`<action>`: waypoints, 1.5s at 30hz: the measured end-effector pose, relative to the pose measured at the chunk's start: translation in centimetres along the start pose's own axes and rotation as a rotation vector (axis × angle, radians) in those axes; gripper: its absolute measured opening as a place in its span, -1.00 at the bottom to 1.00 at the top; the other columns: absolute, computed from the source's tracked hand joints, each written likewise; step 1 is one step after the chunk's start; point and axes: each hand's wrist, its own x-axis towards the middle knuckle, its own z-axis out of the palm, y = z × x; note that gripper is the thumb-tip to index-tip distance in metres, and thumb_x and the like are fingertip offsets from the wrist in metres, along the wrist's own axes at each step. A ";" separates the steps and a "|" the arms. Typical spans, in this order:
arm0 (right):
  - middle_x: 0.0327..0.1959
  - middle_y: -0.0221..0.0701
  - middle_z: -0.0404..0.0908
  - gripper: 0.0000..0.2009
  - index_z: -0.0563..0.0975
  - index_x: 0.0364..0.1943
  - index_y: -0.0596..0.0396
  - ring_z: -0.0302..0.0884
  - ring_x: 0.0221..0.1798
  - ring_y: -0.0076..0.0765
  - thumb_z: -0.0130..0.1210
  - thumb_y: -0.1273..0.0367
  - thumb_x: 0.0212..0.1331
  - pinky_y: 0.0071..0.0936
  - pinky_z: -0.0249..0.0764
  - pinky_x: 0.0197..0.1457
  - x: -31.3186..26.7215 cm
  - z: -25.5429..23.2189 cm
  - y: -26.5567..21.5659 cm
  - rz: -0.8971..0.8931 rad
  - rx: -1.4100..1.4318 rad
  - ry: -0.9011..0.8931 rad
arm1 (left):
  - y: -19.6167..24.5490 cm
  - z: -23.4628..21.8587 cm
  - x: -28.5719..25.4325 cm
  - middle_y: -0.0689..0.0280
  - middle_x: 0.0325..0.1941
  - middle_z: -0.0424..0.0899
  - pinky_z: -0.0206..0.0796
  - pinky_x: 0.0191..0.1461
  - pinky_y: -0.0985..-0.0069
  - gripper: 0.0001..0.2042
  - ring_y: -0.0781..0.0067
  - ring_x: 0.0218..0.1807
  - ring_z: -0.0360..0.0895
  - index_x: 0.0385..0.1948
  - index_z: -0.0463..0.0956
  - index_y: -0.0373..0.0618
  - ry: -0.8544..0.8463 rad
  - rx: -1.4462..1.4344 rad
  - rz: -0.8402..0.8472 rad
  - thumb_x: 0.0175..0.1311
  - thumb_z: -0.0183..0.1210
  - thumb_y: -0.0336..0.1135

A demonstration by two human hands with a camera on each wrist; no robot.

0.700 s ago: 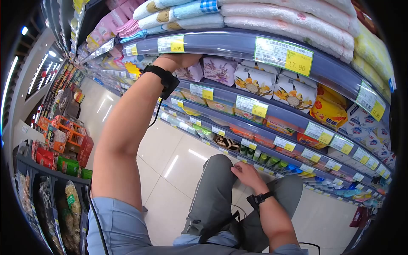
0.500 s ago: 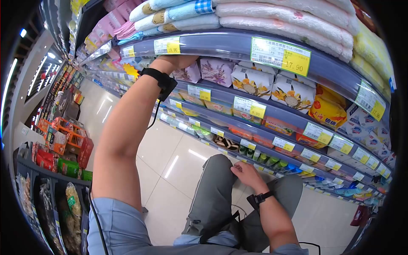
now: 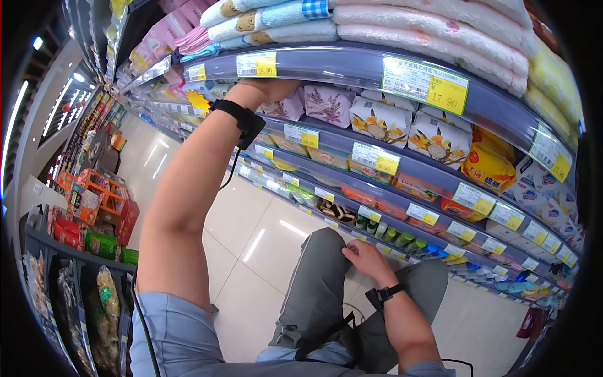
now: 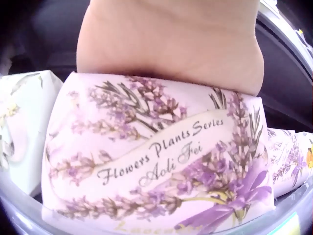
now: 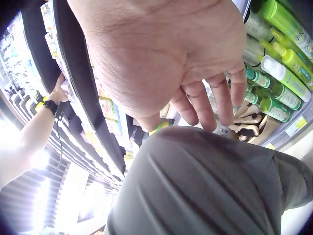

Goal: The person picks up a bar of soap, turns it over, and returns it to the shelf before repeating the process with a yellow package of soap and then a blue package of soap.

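Observation:
My left hand (image 3: 276,91) reaches into the shelf under the towel ledge. In the left wrist view, the heel of that hand (image 4: 171,44) lies against the top edge of a lavender-print pack (image 4: 161,156) lettered "Flowers Plants Series". Its fingers are hidden behind the pack, and I cannot tell whether they grip it. A second lavender pack (image 3: 328,103) sits to the right. Down at the bent knee (image 5: 195,166), my right hand (image 5: 171,63) hangs with relaxed, loosely bent fingers and nothing in them.
Folded towels (image 3: 427,31) lie on the ledge (image 3: 326,63) above. White packs with yellow flowers (image 3: 379,118) and a yellow-red pack (image 3: 490,160) stand farther right. Green bottles (image 5: 286,76) and wooden-handled brushes (image 5: 247,127) fill a low shelf. An orange display (image 3: 94,195) stands across the aisle.
The head view has shifted slightly, first one way and then back. Both hands keep their places, the left inside the shelf and the right at the knee.

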 end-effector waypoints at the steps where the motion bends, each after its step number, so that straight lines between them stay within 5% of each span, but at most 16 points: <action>1: -0.05 -0.07 0.77 -0.57 0.65 0.03 0.19 0.72 0.05 0.08 0.19 0.07 0.41 -0.17 0.59 0.12 0.0 0.0 0.1 0.008 -0.008 0.005 | 0.1 -0.2 0.0 0.02 0.13 0.73 0.41 0.31 0.14 -0.69 -0.11 0.19 0.62 0.02 0.66 -0.08 -0.016 0.002 -0.003 0.45 0.02 -0.17; 3: -0.05 -0.06 0.77 -0.57 0.65 0.02 0.18 0.72 0.05 0.08 0.19 0.06 0.41 -0.18 0.58 0.12 -0.1 0.2 0.5 0.003 -0.013 -0.001 | 0.1 -0.2 0.1 0.04 0.12 0.73 0.42 0.31 0.13 -0.68 -0.09 0.19 0.62 0.02 0.66 -0.05 -0.036 0.018 -0.018 0.45 0.02 -0.16; 7: -0.06 -0.10 0.78 -0.59 0.66 0.01 0.16 0.75 0.03 0.00 0.23 0.07 0.38 -0.19 0.60 0.10 0.1 0.4 0.8 -0.004 -0.028 0.022 | -2.2 1.5 1.8 0.16 0.16 0.73 0.47 0.27 0.13 -0.63 0.02 0.16 0.65 0.05 0.65 0.14 0.160 0.108 0.244 0.37 0.10 0.06; 8: -0.09 -0.11 0.79 -0.61 0.66 0.00 0.18 0.77 0.00 -0.02 0.25 0.11 0.37 -0.20 0.61 0.08 0.5 0.7 1.4 -0.032 -0.023 0.033 | -2.4 1.7 1.2 0.20 0.21 0.71 0.43 0.32 0.15 -0.58 0.06 0.20 0.63 0.10 0.64 0.19 0.319 0.099 0.290 0.33 0.14 0.12; 11: -0.14 -0.11 0.79 -0.64 0.65 -0.01 0.23 0.77 -0.06 -0.08 0.26 0.17 0.38 -0.25 0.62 0.06 0.1 0.7 0.6 -0.036 -0.002 0.019 | -2.0 1.6 2.2 0.13 0.41 0.57 0.27 0.51 0.10 -0.45 0.01 0.40 0.49 0.26 0.55 0.15 0.176 0.009 0.159 0.35 0.09 0.21; 14: -0.14 -0.13 0.78 -0.64 0.65 0.00 0.25 0.76 -0.07 -0.13 0.25 0.19 0.38 -0.28 0.61 0.06 -0.2 0.3 -0.6 0.024 0.002 0.001 | -1.5 2.0 1.9 0.13 0.34 0.62 0.33 0.45 0.12 -0.49 0.02 0.34 0.54 0.22 0.58 0.13 0.305 -0.023 0.152 0.37 0.10 0.18; 19: -0.16 -0.14 0.78 -0.65 0.65 -0.01 0.27 0.75 -0.08 -0.16 0.26 0.21 0.37 -0.29 0.61 0.04 0.1 0.5 0.0 0.025 -0.002 0.005 | -1.4 2.4 2.0 0.14 0.28 0.66 0.38 0.39 0.14 -0.53 0.02 0.28 0.58 0.18 0.60 0.12 0.285 -0.058 0.168 0.38 0.11 0.14; 27: -0.09 -0.06 0.76 -0.58 0.64 -0.01 0.21 0.73 0.01 0.08 0.20 0.08 0.40 -0.14 0.58 0.07 0.7 0.7 0.9 -0.036 -0.057 -0.022 | -2.8 1.6 1.5 0.16 0.19 0.73 0.46 0.28 0.16 -0.59 0.01 0.19 0.65 0.11 0.64 0.09 0.222 -0.105 0.282 0.39 0.12 0.08; 31: -0.04 -0.05 0.75 -0.57 0.64 0.03 0.20 0.71 0.05 0.11 0.19 0.07 0.41 -0.14 0.57 0.10 0.3 0.3 0.0 0.026 0.001 -0.035 | -1.0 0.4 0.4 0.02 0.01 0.75 0.47 0.18 0.13 -0.71 -0.10 0.07 0.66 -0.07 0.66 -0.10 0.158 0.034 0.104 0.44 0.04 -0.15; 42: -0.01 -0.04 0.75 -0.54 0.64 0.06 0.18 0.69 0.09 0.12 0.17 0.04 0.41 -0.11 0.56 0.15 0.6 0.5 0.5 0.028 -0.034 -0.051 | -1.6 2.8 -2.3 -0.06 0.15 0.67 0.36 0.33 0.14 -0.67 -0.18 0.19 0.56 0.07 0.59 -0.15 0.118 -0.196 0.035 0.54 -0.05 -0.17; 45: 0.00 -0.04 0.75 -0.54 0.64 0.07 0.18 0.69 0.10 0.11 0.16 0.03 0.42 -0.11 0.56 0.16 0.4 0.4 0.4 0.037 -0.038 -0.055 | -1.5 3.2 -3.5 -0.10 0.27 0.59 0.30 0.40 0.11 -0.67 -0.23 0.29 0.48 0.14 0.57 -0.06 0.098 0.076 0.176 0.56 -0.05 -0.14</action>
